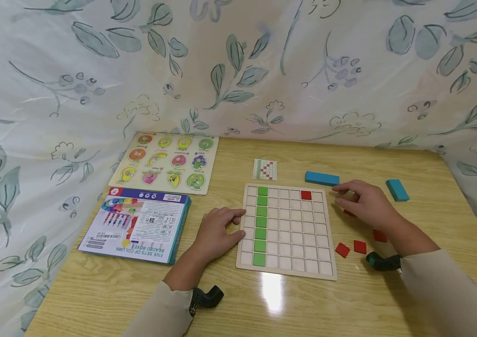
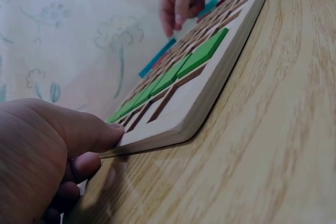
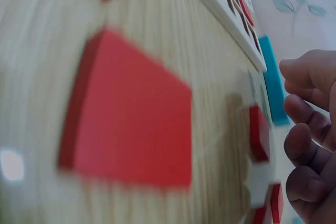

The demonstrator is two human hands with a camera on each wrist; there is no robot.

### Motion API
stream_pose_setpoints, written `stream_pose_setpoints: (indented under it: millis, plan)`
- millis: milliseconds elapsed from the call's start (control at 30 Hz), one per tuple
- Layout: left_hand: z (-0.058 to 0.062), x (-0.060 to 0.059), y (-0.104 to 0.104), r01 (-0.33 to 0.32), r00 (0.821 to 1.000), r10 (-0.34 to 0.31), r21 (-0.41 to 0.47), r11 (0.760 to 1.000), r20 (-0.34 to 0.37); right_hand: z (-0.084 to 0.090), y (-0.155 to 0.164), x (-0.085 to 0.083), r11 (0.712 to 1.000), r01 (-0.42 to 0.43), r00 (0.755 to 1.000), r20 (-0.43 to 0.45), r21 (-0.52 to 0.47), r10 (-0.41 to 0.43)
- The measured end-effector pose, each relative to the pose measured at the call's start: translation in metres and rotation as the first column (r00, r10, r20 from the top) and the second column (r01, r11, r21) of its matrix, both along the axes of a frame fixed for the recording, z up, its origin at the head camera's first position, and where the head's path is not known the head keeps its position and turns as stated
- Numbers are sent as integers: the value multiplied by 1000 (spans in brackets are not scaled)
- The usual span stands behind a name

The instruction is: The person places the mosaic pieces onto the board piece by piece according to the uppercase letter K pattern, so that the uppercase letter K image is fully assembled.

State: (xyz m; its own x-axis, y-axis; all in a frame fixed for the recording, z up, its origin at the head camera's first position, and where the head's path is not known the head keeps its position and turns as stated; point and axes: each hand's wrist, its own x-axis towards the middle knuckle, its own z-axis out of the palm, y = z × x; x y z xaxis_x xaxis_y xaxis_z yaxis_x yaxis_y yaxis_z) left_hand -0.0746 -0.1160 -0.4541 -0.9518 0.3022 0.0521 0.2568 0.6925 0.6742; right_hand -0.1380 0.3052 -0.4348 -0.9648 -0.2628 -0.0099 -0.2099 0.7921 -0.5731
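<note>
A square wooden grid board (image 1: 285, 273) lies on the table, with a column of several green tiles (image 1: 260, 222) in its second column. One red tile (image 1: 306, 195) sits in its top row, second cell from the right. My left hand (image 1: 218, 230) touches the board's left edge with thumb and index finger; in the left wrist view the thumb (image 2: 92, 132) rests on the rim. To the right of the board hovers my right hand (image 1: 366, 202), holding nothing, fingers loosely bent. Below it lies a red tile (image 3: 259, 134), partly covered in the head view.
Loose red tiles (image 1: 360, 246) lie right of the board. Two blue blocks (image 1: 321, 178) are behind and to the right. A small pattern card (image 1: 265, 169) lies behind the board. At left are a boxed set (image 1: 133, 224) and a fruit puzzle board (image 1: 137, 173). Patterned fabric (image 1: 238, 70) hangs behind.
</note>
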Motion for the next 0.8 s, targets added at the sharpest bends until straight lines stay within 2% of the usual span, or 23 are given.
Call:
stream_pose_setpoints:
  millis: [300,500,800]
  plan:
    - [-2,0,-1,-6,1000,6,-2,1000,14,0,33,12,997,66,998,13,32,-66]
    - [-1,0,-1,0,1000,0,-6,1000,-1,-2,54,16,994,101,995,-19,42,-100]
    - [-3,-1,-1,-6,1000,6,-3,1000,9,-11,64,13,994,75,996,-53,76,-71]
